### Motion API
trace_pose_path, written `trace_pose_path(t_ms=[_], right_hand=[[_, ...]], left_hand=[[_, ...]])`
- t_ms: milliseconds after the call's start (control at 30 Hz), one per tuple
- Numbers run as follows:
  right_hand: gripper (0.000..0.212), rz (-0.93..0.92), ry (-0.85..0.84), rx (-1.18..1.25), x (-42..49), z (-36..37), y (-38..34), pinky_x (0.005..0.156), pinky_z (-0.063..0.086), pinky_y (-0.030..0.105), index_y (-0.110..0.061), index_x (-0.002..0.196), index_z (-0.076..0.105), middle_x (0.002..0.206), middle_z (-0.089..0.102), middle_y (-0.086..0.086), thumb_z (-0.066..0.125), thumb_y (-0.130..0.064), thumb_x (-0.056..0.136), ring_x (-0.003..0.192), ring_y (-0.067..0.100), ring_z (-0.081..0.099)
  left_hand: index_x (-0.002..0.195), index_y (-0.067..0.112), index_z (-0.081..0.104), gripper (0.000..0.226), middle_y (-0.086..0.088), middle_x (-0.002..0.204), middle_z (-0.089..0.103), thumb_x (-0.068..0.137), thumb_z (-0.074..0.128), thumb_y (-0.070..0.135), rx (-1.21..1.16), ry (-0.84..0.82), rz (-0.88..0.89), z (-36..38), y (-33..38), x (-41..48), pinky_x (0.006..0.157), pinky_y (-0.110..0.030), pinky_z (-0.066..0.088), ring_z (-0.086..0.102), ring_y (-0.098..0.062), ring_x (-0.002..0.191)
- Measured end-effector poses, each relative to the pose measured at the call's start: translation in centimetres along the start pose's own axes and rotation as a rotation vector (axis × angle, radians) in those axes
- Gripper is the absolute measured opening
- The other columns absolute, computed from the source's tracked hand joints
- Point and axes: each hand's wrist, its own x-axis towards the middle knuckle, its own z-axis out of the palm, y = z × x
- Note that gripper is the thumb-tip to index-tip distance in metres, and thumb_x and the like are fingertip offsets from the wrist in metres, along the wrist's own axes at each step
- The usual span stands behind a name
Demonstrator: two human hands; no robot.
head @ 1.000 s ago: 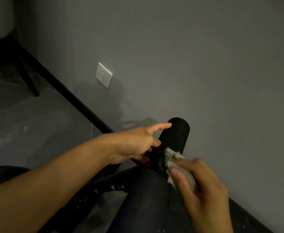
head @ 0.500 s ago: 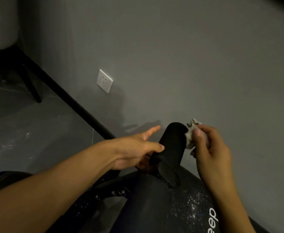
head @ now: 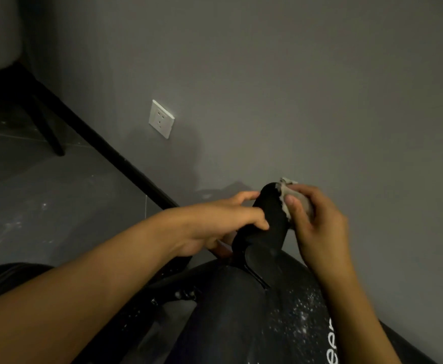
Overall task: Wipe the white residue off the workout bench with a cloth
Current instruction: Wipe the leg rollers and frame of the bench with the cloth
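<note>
Centre frame: black foam roller [head: 267,222] gripped by left hand [head: 223,219]; cloth [head: 284,191] clutched in right hand [head: 317,224], pressed against roller's top.

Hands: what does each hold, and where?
Right hand grips a bunched grey cloth round its middle; left hand grips the black foam roller on its side.

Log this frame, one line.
phase: wiping | right hand: presses cloth on foam roller | left hand: grips foam roller | bench pad: white specks present
</note>
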Motion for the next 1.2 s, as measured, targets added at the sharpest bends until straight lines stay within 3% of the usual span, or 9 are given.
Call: trace_pose_path(t_ms=[200,333,467,600,767,900,1000,1067,1200], right_hand=[[0.018,-0.031,-0.106,0.171,-7.6,-0.6,-1.8,0.078,0.049,0.013,-0.035,0.109,0.068,0.106,0.069,-0.017,0.053,-0.035,0.099,0.097,0.006,0.066],[0.018,-0.016,-0.078,0.168,-8.7,-0.6,-2.0,0.071,0.048,0.017,-0.035,0.105,0.069,0.098,0.068,-0.011,0.053,-0.038,0.097,0.089,0.011,0.066],[0.017,-0.009,-0.038,0.105,-6.1,-0.7,-2.8,0.079,0.053,0.030,-0.032,0.110,0.068,0.102,0.067,-0.016,0.055,-0.032,0.099,0.097,0.010,0.065],[0.017,-0.021,-0.143,0.193,-7.5,-0.8,-3.9,0.076,0.046,0.018,-0.030,0.107,0.069,0.099,0.067,-0.013,0.053,-0.031,0.102,0.093,0.012,0.065],[0.017,-0.066,-0.050,0.110,-11.8,-1.9,-4.1,0.069,0.043,0.012,-0.031,0.105,0.069,0.095,0.065,-0.014,0.055,-0.037,0.098,0.084,0.009,0.064],[0.012,0.101,0.085,0.025,-16.2,-1.7,-2.5,0.071,0.051,0.011,-0.049,0.101,0.062,0.101,0.063,-0.024,0.051,-0.046,0.097,0.088,-0.001,0.064],[0.018,0.339,0.304,0.209,-18.5,-3.1,-1.9,0.056,0.056,0.019,-0.045,0.099,0.063,0.096,0.067,-0.018,0.052,-0.038,0.088,0.076,0.006,0.069],[0.024,0.390,0.308,0.227,-19.4,-3.6,-2.3,0.050,0.054,0.017,-0.040,0.107,0.063,0.091,0.068,-0.010,0.053,-0.035,0.086,0.074,0.005,0.069],[0.053,0.465,0.186,0.301,-20.8,-3.2,-2.3,0.064,0.057,0.021,-0.057,0.126,0.047,0.102,0.069,-0.020,0.061,-0.045,0.076,0.089,-0.004,0.069]], left_hand=[[0.142,0.058,0.034,0.077,-0.006,0.134,0.060,0.077,0.062,0.030,-0.096,-0.050,0.010,-0.1,-0.6,1.0,0.097,-0.045,0.052,0.059,-0.031,0.126],[0.139,0.058,0.037,0.076,-0.009,0.132,0.060,0.072,0.063,0.031,-0.080,-0.022,0.009,0.1,-0.5,1.5,0.077,-0.035,0.053,0.061,-0.029,0.117],[0.136,0.054,0.042,0.077,-0.008,0.132,0.061,0.066,0.062,0.031,-0.066,0.033,0.033,0.3,-0.5,1.9,0.096,-0.044,0.055,0.060,-0.030,0.121],[0.140,0.053,0.040,0.071,-0.007,0.131,0.060,0.074,0.060,0.035,0.016,0.037,0.050,0.6,-0.3,1.4,0.094,-0.046,0.054,0.060,-0.030,0.119],[0.149,0.059,0.029,0.063,-0.001,0.143,0.051,0.096,0.053,0.036,0.175,0.060,0.052,0.3,0.1,0.0,0.080,-0.038,0.056,0.060,-0.023,0.115],[0.153,0.060,0.016,0.083,0.002,0.153,0.045,0.087,0.067,0.052,0.289,0.026,0.067,0.7,-0.2,-1.0,0.100,-0.044,0.055,0.059,-0.020,0.126],[0.156,0.055,0.000,0.109,0.012,0.168,0.015,0.079,0.076,0.059,0.404,-0.050,0.130,0.9,-0.5,-2.2,0.119,-0.037,0.033,0.030,-0.013,0.148],[0.152,0.064,0.002,0.110,0.021,0.166,0.008,0.073,0.079,0.066,0.481,-0.088,0.168,1.1,-0.7,-3.4,0.119,-0.036,0.033,0.024,-0.011,0.149],[0.150,0.066,0.011,0.100,0.018,0.162,0.006,0.076,0.078,0.062,0.728,0.020,0.224,2.4,-0.6,-4.8,0.117,-0.038,0.038,0.026,-0.020,0.149]])
